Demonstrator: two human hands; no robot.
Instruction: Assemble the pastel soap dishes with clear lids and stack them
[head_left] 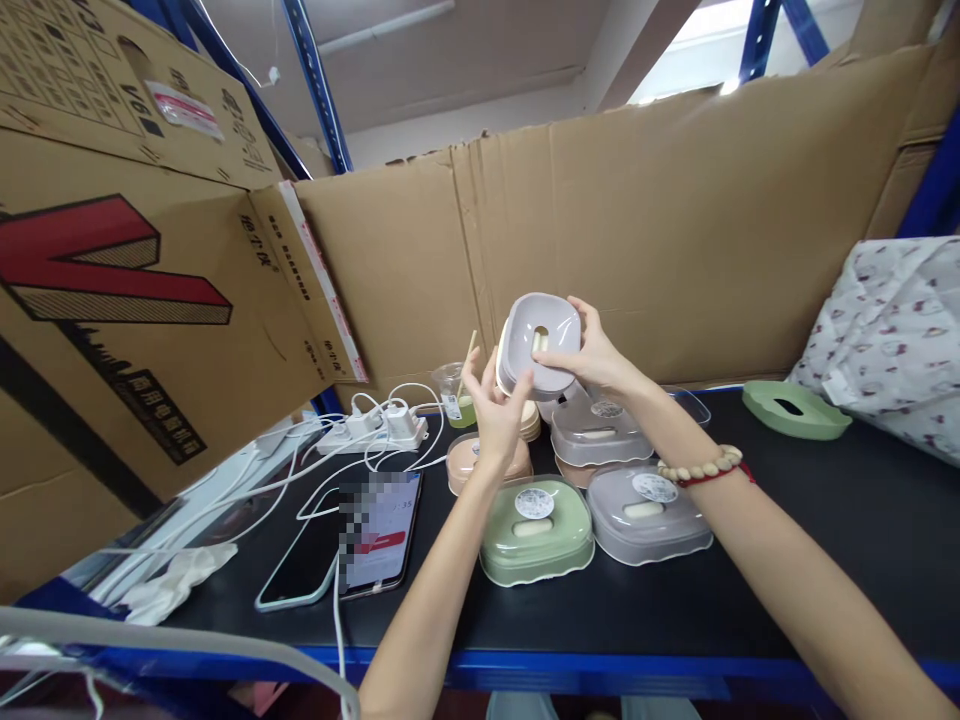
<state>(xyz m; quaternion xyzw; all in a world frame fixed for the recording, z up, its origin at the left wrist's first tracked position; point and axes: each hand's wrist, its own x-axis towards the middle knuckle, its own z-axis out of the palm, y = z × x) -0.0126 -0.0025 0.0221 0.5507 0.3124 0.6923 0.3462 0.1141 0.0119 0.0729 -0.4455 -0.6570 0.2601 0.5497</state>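
Above the shelf I hold a pale grey, rounded soap dish (525, 365), tilted so that its hollow with an oval hole faces me. A cream-coloured edge shows behind its left side. My left hand (495, 400) grips it from the lower left, thumb at the lower rim. My right hand (596, 355) has hold of the right side, and its thumb reaches over the hollow to the hole. Below stand lidded dishes with clear covers: a green one (536, 545), a grey one (649, 530), a peach one (469, 460) and another grey one (600, 440) stacked on a peach base.
Two phones (382, 540) lie at left near a white power strip (405, 430) with tangled cables. Behind is a cup (461, 410) of greenish liquid. A green tray (795, 410) lies at right beside a patterned bag (900, 340). Cardboard (675, 220) walls the back.
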